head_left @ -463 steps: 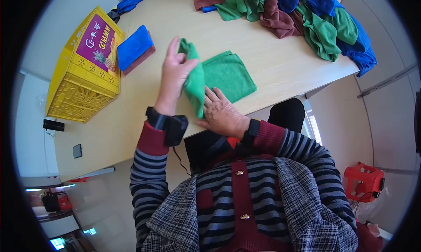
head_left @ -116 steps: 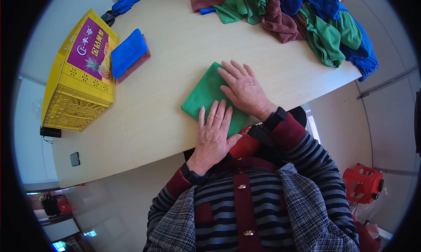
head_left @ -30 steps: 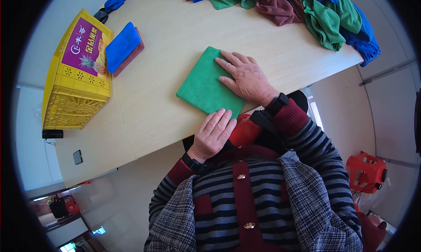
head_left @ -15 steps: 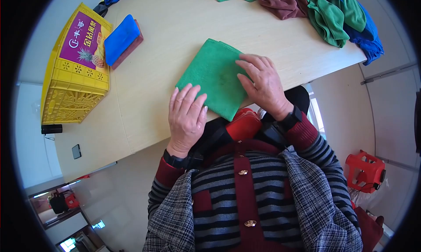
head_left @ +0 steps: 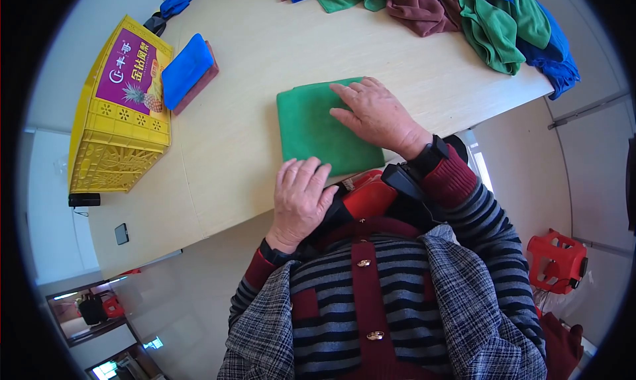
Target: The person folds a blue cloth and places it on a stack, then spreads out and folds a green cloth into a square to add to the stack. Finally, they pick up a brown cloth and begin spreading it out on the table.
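A green cloth (head_left: 308, 125), folded into a flat square, lies near the front edge of the pale table (head_left: 232, 155). Across its right part rests my right hand (head_left: 381, 115), fingers stretched out over the fabric. My left hand (head_left: 301, 198) is open at the cloth's near left corner, its fingertips right at the edge. Neither hand grasps anything.
To the left stands a yellow plastic crate (head_left: 119, 145). A folded blue cloth (head_left: 187, 70) on a folded brown cloth (head_left: 203, 85) leans by it. Loose green, brown and blue cloths (head_left: 490, 32) heap at the far right. A phone (head_left: 121, 234) lies front left; a red stool (head_left: 558, 261) stands at right.
The green cloth has turned from a diamond angle to lie nearly square with the table edge. My right hand has slid left over it, and my left hand has shifted right and nearer me.
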The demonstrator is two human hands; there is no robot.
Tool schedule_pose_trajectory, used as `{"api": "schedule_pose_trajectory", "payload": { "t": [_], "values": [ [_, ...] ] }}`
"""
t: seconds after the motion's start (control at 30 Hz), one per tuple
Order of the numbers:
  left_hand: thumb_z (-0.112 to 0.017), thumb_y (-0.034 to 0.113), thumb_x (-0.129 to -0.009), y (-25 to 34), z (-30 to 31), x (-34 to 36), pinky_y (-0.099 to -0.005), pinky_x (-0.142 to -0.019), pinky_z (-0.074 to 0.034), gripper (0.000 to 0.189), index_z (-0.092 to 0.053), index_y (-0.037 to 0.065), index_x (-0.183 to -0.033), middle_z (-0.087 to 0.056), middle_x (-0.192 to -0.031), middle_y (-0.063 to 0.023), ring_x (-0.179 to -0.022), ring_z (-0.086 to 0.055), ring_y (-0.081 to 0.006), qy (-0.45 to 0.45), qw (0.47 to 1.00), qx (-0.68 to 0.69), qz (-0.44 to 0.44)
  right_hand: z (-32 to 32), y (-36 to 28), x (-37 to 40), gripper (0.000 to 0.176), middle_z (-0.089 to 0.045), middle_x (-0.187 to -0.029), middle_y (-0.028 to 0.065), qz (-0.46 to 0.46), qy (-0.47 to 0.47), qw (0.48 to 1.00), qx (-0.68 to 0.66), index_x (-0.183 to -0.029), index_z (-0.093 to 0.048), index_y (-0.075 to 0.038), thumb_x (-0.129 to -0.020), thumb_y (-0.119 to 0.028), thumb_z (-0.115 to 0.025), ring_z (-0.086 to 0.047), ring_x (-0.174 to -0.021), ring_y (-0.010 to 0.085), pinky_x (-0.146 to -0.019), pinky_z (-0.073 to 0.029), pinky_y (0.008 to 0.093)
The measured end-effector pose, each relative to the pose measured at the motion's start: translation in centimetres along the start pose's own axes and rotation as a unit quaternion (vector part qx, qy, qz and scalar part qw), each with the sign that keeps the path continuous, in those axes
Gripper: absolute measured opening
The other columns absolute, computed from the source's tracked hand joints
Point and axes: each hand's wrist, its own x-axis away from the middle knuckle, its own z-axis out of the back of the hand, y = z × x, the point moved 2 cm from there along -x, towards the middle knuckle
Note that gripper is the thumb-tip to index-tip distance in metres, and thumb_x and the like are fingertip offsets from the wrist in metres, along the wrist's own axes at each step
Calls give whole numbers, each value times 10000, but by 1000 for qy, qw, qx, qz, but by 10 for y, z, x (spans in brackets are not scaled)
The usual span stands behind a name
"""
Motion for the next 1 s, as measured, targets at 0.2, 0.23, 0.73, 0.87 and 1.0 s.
{"api": "schedule_pose_trajectory", "payload": {
  "t": [0.2,0.23,0.73,0.87,1.0],
  "values": [
    [-757,191,-849,-9,1,-10,-510,-1055,-441,362,-670,27,-1160,-630,-1189,-146,-1097,-601,-343,-4,1000,9,1,7,-10,5,406,-671,-1121,154,5,-40,999,-15,-1238,-643,-16,-941,-294,-657,-606,-1128,346,-1063,-432,454],
    [-743,217,-869,-18,2,-13,-510,-1072,-429,385,-662,25,-1193,-622,-1229,-158,-1138,-592,-349,-10,1000,17,23,10,-10,6,444,-658,-1190,160,-27,-78,996,-22,-1282,-622,-15,-946,-304,-653,-587,-1186,351,-1091,-413,463],
    [-500,578,-1009,-50,-47,-61,-532,-1233,-217,823,-394,-61,-1516,-320,-1611,-264,-1510,-274,-418,-65,992,-56,96,-37,-8,14,721,-378,-1610,183,-56,-81,994,43,-1528,-423,-4,-991,-471,-546,-284,-1531,346,-1235,-235,529],
    [-484,601,-1006,-50,-46,-62,-528,-1240,-201,852,-355,-50,-1541,-298,-1625,-257,-1522,-252,-414,-82,988,-57,115,-36,-6,10,755,-351,-1626,184,-77,-98,992,19,-1546,-392,-13,-983,-486,-563,-271,-1539,342,-1241,-235,523],
    [-467,625,-1002,-51,-49,-62,-526,-1245,-185,885,-316,-42,-1563,-277,-1638,-252,-1532,-232,-410,-86,985,-62,134,-35,-4,10,780,-340,-1632,187,-83,-100,991,20,-1552,-381,-13,-975,-503,-567,-270,-1539,342,-1241,-235,520]
  ]
}}
